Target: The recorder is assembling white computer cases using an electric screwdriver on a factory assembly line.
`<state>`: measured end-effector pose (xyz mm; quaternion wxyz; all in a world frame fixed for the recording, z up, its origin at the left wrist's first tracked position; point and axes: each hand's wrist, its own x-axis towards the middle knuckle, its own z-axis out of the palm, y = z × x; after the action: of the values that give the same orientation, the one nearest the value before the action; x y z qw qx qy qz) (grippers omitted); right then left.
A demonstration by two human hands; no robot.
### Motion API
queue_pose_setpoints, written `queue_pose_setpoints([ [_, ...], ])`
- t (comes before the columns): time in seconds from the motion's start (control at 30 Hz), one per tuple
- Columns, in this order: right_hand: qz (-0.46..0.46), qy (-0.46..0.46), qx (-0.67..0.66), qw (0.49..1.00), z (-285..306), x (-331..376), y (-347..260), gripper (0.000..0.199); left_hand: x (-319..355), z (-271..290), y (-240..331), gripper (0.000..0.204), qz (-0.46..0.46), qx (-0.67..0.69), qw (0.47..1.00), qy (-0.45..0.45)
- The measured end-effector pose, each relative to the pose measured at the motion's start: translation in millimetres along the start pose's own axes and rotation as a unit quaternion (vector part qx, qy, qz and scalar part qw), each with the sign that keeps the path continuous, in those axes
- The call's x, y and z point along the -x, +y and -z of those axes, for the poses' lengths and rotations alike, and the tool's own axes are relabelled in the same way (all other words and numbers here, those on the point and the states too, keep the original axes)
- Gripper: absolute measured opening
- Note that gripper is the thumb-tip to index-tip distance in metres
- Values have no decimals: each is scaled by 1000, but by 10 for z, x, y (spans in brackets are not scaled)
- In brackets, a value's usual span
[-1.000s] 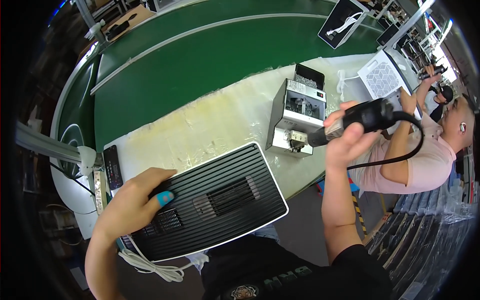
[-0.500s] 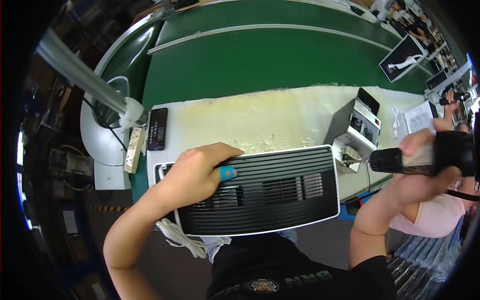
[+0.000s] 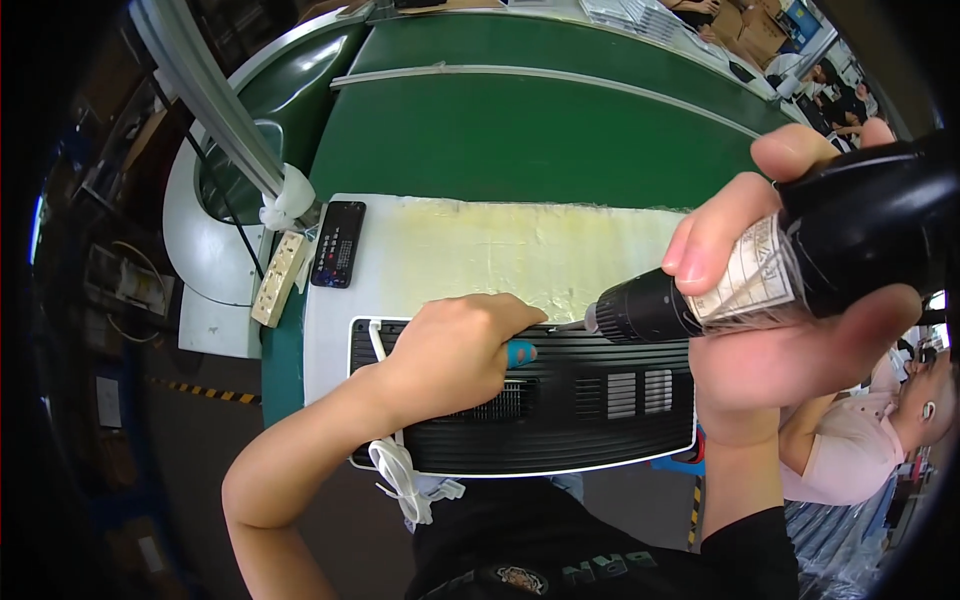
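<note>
A slatted black appliance with a white rim, like a heater (image 3: 610,440), lies flat before me. My left hand (image 3: 450,350) grips its far edge, index finger stretched along it and the thumb, wrapped in a teal band, on the slats. My right hand (image 3: 760,365) is closed around a black electric screwdriver (image 3: 650,305) held almost level, pointing left. Its bit is at the appliance's far edge, close to my left index fingertip. Whether a screw sits under the bit is too small to tell. A bundled white cord (image 3: 402,480) hangs off the near left corner.
A black keypad device (image 3: 338,245) and a cream power strip (image 3: 280,280) lie at the left, beside a metal post (image 3: 220,110). Beyond the pale mat (image 3: 450,235) runs a green belt (image 3: 500,125). A person in pink (image 3: 850,450) is close at the right.
My right hand has brought the screwdriver from the right to the appliance's far edge. My left hand stays on the appliance. The view has shifted, and the grey box leaves sight behind my right hand.
</note>
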<state>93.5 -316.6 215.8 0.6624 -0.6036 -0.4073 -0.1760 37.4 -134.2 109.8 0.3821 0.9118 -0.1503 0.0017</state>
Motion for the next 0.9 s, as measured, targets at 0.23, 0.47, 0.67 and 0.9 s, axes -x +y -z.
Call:
queue_pose_setpoints([
  [0.23, -38, -57, -55, 996, -64, -19, 23, 80, -31, -27, -28, 36, -39, -14, 999, 18],
  [0.47, -68, -96, -149, 982, -102, 46, 219, 73, -7, -25, -33, 37, -20, -39, 999, 9],
  [0.67, -61, -105, -185, 975, -121, 73, 286, 69, 0, 22, 60, 39, -18, -58, 998, 3],
  [0.9, 29, 10, -192, 981, 82, -35, 293, 57, 194, 350, 136, 30, -27, -198, 977, 71],
])
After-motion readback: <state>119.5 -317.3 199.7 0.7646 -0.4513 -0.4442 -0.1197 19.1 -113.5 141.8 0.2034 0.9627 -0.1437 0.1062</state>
